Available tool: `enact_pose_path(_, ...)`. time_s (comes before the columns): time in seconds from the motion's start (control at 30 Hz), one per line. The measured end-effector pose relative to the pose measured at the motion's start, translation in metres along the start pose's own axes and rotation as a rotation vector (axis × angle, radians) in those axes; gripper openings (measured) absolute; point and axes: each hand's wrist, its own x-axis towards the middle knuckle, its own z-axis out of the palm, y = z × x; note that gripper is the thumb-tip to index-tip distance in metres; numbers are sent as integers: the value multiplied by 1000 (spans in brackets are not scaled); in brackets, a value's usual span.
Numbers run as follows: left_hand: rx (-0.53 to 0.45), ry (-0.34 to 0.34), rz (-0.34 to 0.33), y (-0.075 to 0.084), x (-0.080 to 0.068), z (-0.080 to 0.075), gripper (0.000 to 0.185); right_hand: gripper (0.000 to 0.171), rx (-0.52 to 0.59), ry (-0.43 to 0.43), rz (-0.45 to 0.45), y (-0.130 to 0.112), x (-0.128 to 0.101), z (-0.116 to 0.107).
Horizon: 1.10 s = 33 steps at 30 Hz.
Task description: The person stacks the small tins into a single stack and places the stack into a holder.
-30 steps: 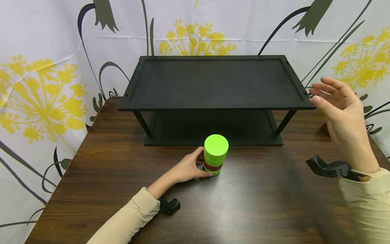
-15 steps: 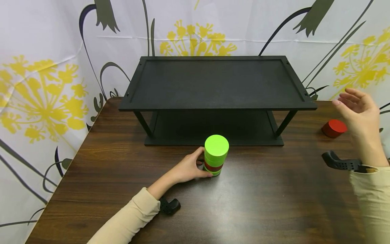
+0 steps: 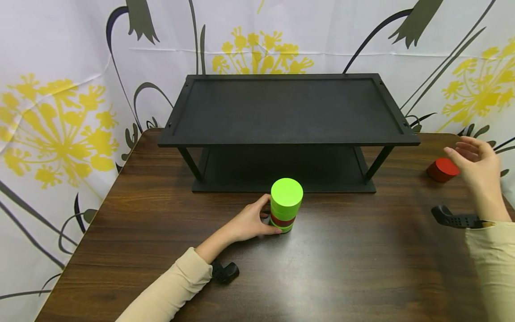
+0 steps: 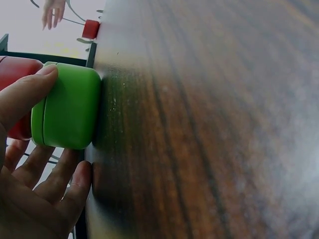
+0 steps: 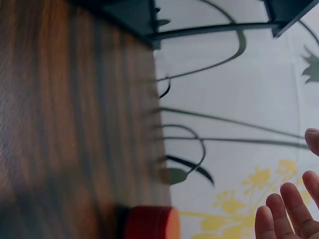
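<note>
Two jobs at once: my left hand [image 3: 249,221] curls round the foot of the green-and-red stack [image 3: 285,204], standing upright, long axis vertical, before the black shelf [image 3: 287,112]; my right hand [image 3: 476,163], fingers loose and holding nothing, hovers just beside the red disc [image 3: 441,169] lying flat near the table [image 3: 342,268] edge, not yet stacked

Dark wooden table [image 3: 161,214] with black two-tier shelf [image 3: 287,109], green-and-red stack [image 3: 285,205], red puck [image 3: 441,170].

Head view downward over table [image 3: 346,268], wrist views close, sharing tabletop
</note>
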Motion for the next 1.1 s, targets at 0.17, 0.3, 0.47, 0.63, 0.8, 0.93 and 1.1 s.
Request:
enact_pose_path(0.17, 2, -4, 5, 0, 0, -1, 64, 57, 1, -16, -14, 42, 27, -2)
enact_pose_path(0.3, 5, -9, 12, 0, -1, -1, 64, 61, 0, -16, -23, 109, 78, -3)
enact_pose_path(0.47, 2, -12, 9, 0, 0, -1, 63, 59, -65, 18, -15, 124, 80, -2)
enact_pose_path(0.63, 1, -12, 10, 0, 0, -1, 65, 59, -106, 16, 63, 84, 46, -2)
enact_pose_path(0.8, 3, -12, 8, 0, 0, 0, 65, 60, -150, 22, 62, 97, 49, -3)
enact_pose_path(0.93, 1, -14, 6, 0, 0, 0, 66, 60, -182, 32, 66, 112, 57, -5)
enact_pose_path(1.1, -2, -8, -15, 0, 1, -1, 65, 58, -217, -12, 110, 89, 37, -5)
